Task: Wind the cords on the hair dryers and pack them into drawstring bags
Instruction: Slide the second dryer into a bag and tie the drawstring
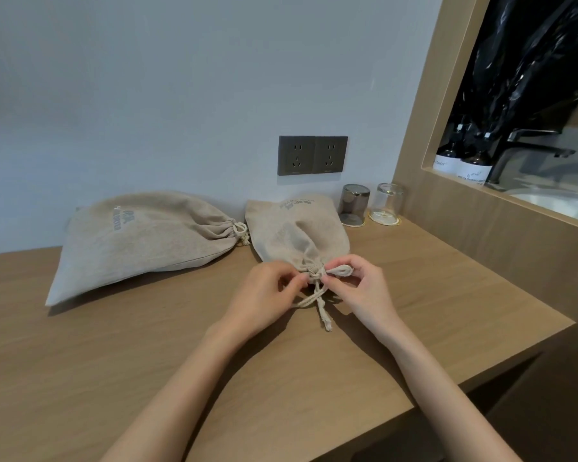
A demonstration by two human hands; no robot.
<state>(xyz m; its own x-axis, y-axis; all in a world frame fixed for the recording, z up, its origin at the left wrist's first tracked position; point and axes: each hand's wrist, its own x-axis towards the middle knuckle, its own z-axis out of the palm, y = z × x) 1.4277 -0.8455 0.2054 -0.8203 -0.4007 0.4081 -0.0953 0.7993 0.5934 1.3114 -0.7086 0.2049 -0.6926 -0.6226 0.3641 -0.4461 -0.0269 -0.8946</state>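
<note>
Two beige drawstring bags lie on the wooden counter. The left bag bulges, with its neck gathered and tied at its right end. The right bag points its gathered neck toward me, and its white drawstring trails onto the counter. My left hand pinches the cord at the knot from the left. My right hand pinches a loop of the same cord from the right. No hair dryer shows; whatever fills the bags is hidden.
A double wall socket sits on the wall behind the bags. An upturned dark tumbler and an upturned clear glass stand at the back right. To the right, a wooden frame opens onto a sink area with bottles and a tap.
</note>
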